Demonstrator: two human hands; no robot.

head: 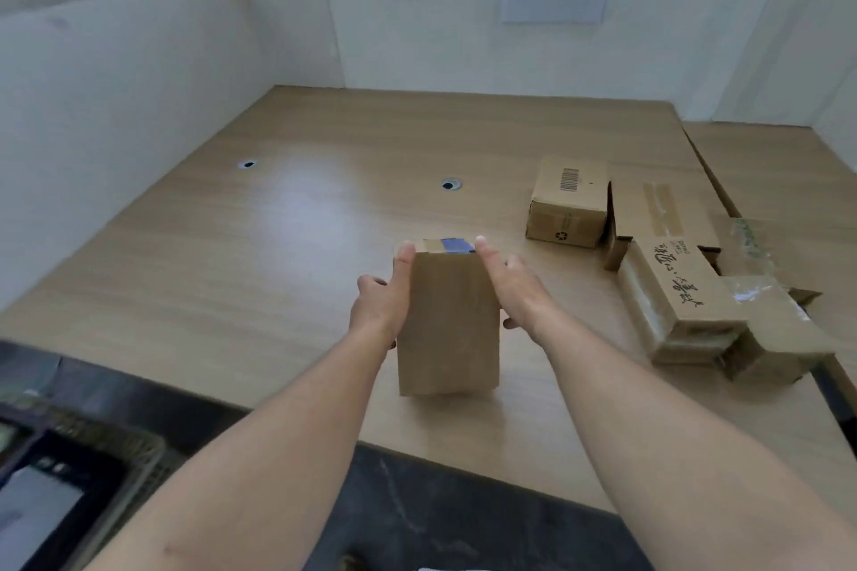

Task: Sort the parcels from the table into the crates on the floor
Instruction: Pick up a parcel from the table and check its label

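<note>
A tall plain cardboard parcel with blue tape on its far end is near the middle of the wooden table, clamped between my two hands. My left hand lies flat along its left side, fingers straight, thumb sticking out to the left. My right hand presses against its right side, fingertips reaching the far top edge. A dark plastic crate stands on the floor at the lower left, with something pale inside it.
On the table's right side are a small barcoded box, a long box with printed characters, and flattened, torn cardboard by the right edge. White partitions wall the table at left and back. Dark floor lies below the front edge.
</note>
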